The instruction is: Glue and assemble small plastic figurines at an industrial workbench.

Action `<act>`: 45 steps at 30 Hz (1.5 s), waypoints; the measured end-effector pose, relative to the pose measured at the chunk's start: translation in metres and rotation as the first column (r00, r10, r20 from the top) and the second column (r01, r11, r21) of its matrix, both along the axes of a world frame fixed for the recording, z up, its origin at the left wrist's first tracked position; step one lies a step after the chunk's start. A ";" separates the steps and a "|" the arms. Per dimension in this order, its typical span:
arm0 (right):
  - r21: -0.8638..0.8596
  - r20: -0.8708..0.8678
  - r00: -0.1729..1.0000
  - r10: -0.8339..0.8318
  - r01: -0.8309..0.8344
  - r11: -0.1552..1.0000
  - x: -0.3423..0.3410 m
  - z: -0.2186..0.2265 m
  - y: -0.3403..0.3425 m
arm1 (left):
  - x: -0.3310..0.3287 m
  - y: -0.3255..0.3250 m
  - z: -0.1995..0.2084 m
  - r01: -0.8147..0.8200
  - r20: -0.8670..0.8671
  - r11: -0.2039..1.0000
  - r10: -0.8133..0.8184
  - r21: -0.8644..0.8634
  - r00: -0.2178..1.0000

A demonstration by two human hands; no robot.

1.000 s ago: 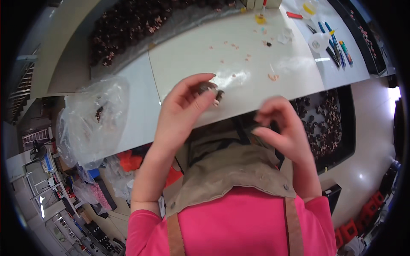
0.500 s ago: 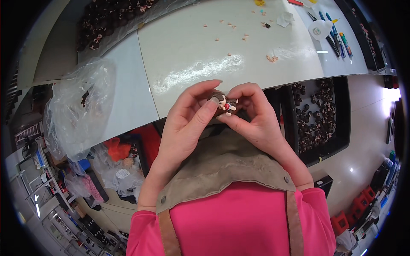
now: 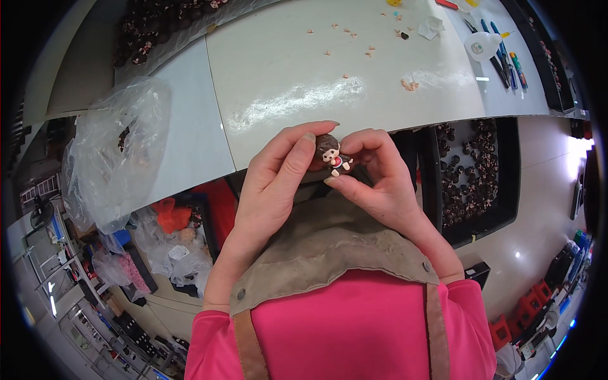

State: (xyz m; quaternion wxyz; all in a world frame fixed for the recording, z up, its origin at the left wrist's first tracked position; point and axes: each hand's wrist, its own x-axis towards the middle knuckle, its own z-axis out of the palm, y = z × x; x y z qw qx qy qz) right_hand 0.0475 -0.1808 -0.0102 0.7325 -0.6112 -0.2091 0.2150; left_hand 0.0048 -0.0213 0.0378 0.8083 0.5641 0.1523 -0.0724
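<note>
Head view, looking down. The left hand (image 3: 275,183) and the right hand (image 3: 373,180) meet just in front of the near edge of a white table (image 3: 304,69), and together hold a small figurine (image 3: 332,154) with a brown head, a pale face and a spot of red at the chest. The fingers of both hands are closed on the figurine: the left thumb and forefinger press it from the left, the right fingertips curl round it from the right and below. The figurine sits between the two hands, upright, above a tan apron (image 3: 335,253) worn over pink sleeves. On the table's left end lies a crumpled clear plastic bag (image 3: 114,145), bulging, with a few dark pieces inside. Small pale bits (image 3: 410,83) are scattered over the far table top; at its far right lie a row of pens (image 3: 503,57) and a round white container (image 3: 482,45). To the right of the hands, below table level, stands a black tray (image 3: 481,177) filled with many brown figurines. Red crates (image 3: 529,310) stand on the floor at lower right.
</note>
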 end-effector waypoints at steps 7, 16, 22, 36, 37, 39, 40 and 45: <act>0.017 -0.010 1.000 -0.027 0.027 0.999 -0.002 -0.001 0.002 | -0.002 0.001 -0.001 -0.006 -0.024 0.999 0.007 0.047 1.000; -0.013 -0.068 0.997 0.047 -0.048 0.999 -0.004 0.001 0.000 | -0.002 0.003 -0.004 0.005 -0.047 1.000 -0.005 0.017 0.999; -0.026 -0.070 0.997 0.035 -0.037 0.999 -0.003 0.004 0.000 | -0.003 0.005 -0.009 0.023 -0.042 1.000 -0.023 -0.001 0.999; -0.147 0.201 0.979 -0.034 0.065 0.987 -0.005 0.009 0.004 | -0.008 0.009 -0.012 0.088 0.146 0.928 -0.150 0.362 0.978; -0.180 0.278 0.960 -0.040 0.093 0.979 -0.005 0.009 0.004 | -0.008 0.009 -0.012 0.092 0.200 0.861 -0.218 0.501 0.955; -0.184 0.304 0.951 -0.053 0.113 0.976 -0.006 0.009 0.005 | -0.007 0.006 -0.013 0.081 0.208 0.846 -0.222 0.528 0.953; -0.186 0.329 0.942 -0.067 0.134 0.973 -0.006 0.008 0.006 | -0.007 0.005 -0.013 0.072 0.217 0.829 -0.227 0.555 0.949; -0.170 0.389 0.918 -0.078 0.154 0.973 -0.006 0.007 0.008 | -0.008 0.005 -0.008 0.123 0.167 0.817 -0.258 0.563 0.952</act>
